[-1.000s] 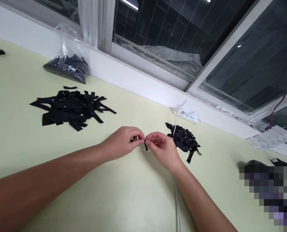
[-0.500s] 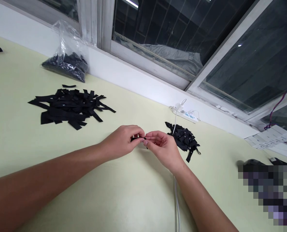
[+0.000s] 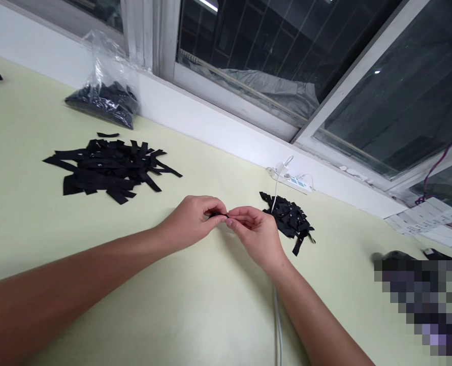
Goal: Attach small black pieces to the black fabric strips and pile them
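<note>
Smooth greenish tabletop [image 3: 153, 315], thin black strip [image 3: 214, 215], pinching fingers [image 3: 245, 210]

Matte black on pale yellow-green, edged in white.
The tabletop [image 3: 153, 315] is a plain, pale yellow-green; the strip [image 3: 213, 215] at the clock's centre is black. Solid black too are the left heap [image 3: 111, 168] at nine o'clock, the loose piece [image 3: 107, 135] just above it, and the right heap [image 3: 289, 218], flecked white, at four. At ten, the clear bag [image 3: 106, 99] shows black contents under whitish glints. The power strip [image 3: 291, 180] at three is white with light-blue patches; the cable [image 3: 278, 325] at five is whitish. At twelve, the dark window pane [image 3: 256, 40] carries thin, slanting lines.
</note>
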A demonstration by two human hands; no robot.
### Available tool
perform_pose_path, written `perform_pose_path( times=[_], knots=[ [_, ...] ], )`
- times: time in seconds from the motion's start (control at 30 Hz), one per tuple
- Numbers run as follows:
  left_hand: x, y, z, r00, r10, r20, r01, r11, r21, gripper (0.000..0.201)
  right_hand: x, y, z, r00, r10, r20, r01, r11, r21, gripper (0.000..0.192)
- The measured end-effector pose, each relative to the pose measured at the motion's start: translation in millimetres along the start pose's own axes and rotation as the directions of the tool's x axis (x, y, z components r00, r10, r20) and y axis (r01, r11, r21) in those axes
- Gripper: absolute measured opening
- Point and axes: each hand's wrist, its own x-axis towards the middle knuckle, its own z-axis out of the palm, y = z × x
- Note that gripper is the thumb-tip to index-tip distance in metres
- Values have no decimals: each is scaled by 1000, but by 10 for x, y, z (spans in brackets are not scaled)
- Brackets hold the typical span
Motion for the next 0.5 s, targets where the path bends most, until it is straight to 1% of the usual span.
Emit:
perform_pose_path(
  times=[0.1, 0.2, 0.3, 0.4, 0.5],
  knots=[
    [1, 11, 0, 1000, -20, 0, 20, 1000, -18, 10, 8, 8, -11, 999, 38, -4, -38, 998, 56, 31],
    [2, 24, -10, 1000, 26, 18, -25, 1000, -14, 10, 16, 9, -25, 998, 64, 20, -66, 990, 122, 34],
    [3, 22, -15, 998, 57, 37, -57, 998, -3, 10, 14, 4, -34, 996, 80, 36, -84, 986, 142, 34],
    [6, -5, -12, 997, 42, 61, -40, 999, -30, 12, 11, 1, -36, 995, 94, 40, -99, 984, 151, 34],
    [12, -35, -7, 995, 5, 101, 4, 997, -84, 15, 13, 4, -36, 992, 112, 51, -119, 976, 182, 36]
  ],
)
